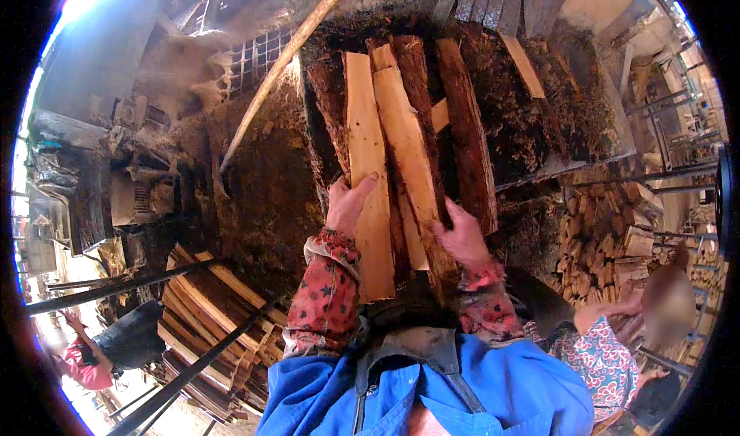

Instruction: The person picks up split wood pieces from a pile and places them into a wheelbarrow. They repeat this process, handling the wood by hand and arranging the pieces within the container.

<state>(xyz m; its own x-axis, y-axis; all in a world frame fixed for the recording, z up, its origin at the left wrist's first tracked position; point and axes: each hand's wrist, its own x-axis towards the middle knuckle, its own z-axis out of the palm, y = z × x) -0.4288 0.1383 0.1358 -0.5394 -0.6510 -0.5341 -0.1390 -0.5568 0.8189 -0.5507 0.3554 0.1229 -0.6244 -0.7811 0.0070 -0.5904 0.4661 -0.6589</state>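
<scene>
1. A person's left hand [351,207] grips a long, pale board [366,159] above a dark, grimy counter [262,182], thumb across its flat face and fingers at its left edge.
2. The right hand [464,236] touches the right edge of a bark-edged board [405,120] just beside it; whether that grip closes underneath cannot be told.
3. Both pieces lie lengthwise between the hands, far ends on the counter's littered middle, near ends close to the person's blue garment [324,386].
4. The pale board is straight-sided and smooth-looking, honey-yellow with small dark specks; its neighbour has a wavy outline, a light sawn face and a strip of rough, brown bark.
5. To their right, a reddish-brown slab [469,132] shows ridged, fibrous bark, while crumbled dark debris [582,120] covers the surface beyond.
6. A slim, rounded wooden pole [289,55] slants at upper left, its lower end near the counter's bare, stained stretch.
7. Red sleeves [324,293] with dark stars, smudged and gathered at the cuffs, cover the forearms.
8. Long, curved-looking slabs [204,301] are stacked behind dark rails at lower left; short, split pieces [597,243] are heaped at right, near a person in a patterned top [605,359].
</scene>
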